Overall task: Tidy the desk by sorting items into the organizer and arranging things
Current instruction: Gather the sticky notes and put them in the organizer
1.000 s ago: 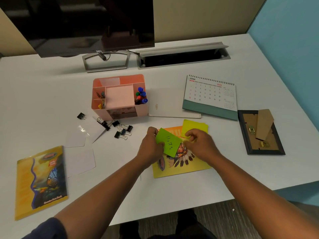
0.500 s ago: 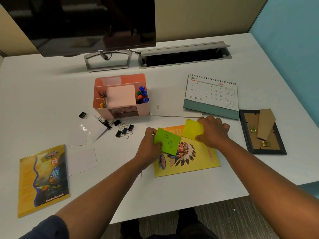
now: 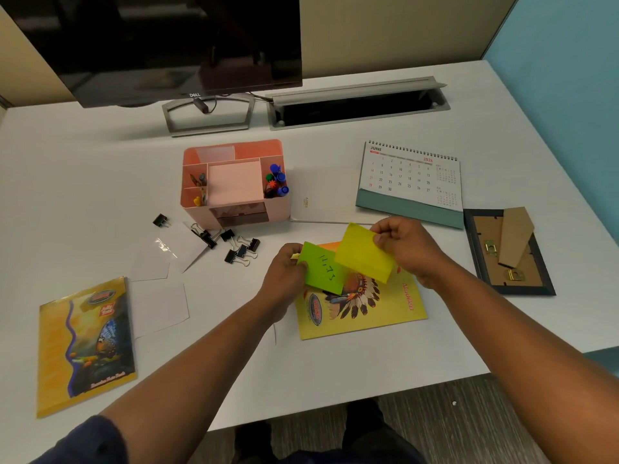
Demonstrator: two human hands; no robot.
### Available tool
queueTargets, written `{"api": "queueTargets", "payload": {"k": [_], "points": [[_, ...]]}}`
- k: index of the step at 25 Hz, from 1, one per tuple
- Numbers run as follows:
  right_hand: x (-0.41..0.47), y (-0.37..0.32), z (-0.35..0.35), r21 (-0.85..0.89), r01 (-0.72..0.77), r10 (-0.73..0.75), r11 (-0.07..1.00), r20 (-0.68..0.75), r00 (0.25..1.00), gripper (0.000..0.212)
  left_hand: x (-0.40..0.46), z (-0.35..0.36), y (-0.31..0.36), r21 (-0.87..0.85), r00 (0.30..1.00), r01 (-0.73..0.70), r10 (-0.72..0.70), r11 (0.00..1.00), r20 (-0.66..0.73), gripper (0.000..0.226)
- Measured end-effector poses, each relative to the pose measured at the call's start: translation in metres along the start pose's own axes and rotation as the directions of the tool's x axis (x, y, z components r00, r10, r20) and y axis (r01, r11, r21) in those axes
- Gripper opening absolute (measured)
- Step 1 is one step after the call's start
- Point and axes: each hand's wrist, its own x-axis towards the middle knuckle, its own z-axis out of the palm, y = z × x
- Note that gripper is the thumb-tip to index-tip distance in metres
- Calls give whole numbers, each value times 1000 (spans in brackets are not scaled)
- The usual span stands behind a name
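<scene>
Your left hand pinches the green note and your right hand pinches the yellow note, which overlaps the green one's right edge, both above the notebook, near and right of the organizer.

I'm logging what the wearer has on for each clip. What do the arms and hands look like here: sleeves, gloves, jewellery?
Both forearms are bare from wrist to past the elbow. The left hand and right hand wear no gloves, and no watch, bracelet or ring shows. A dark navy sleeve covers the left upper arm at the bottom edge of the picture. The right upper arm is out of view.
</scene>
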Motion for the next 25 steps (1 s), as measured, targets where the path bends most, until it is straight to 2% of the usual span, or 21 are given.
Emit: {"api": "queueTargets", "payload": {"k": [3,8,10,13,16,19,21,22,25], "points": [[-6,-3,24,35,-15,13,999,64,998,15,-3,-2,6,-75,999,41,-38,996,38,27],[-12,2,56,-92,68,-76,993,-83,994,3,-6,-3,6,-241,992,111,-94,964,82,28],[-15,2,63,-69,69,-75,995,-90,993,4,-7,-3,6,-272,991,121,-101,955,86,27],[-20,1,72,-60,123,-129,991,-118,985,4,-14,1,9,-270,992,97,-72,958,100,23],[-22,2,77,-88,180,-192,980,-144,971,5,-18,4,7,-164,992,-20,40,986,117,23],[-23,0,76,125,152,-136,980,-129,982,38,-18,1,6,-242,988,-124,142,962,61,20],[-24,1,72,337,75,-57,938,-63,996,45,-17,-2,7,-274,983,-169,183,947,25,18],[-25,2,70,365,76,-67,928,-38,997,39,-17,-2,7,-235,978,-200,207,951,4,16],[-30,4,69,133,223,-212,966,-92,973,24,-18,3,3,92,929,-342,351,935,-116,15]]}}
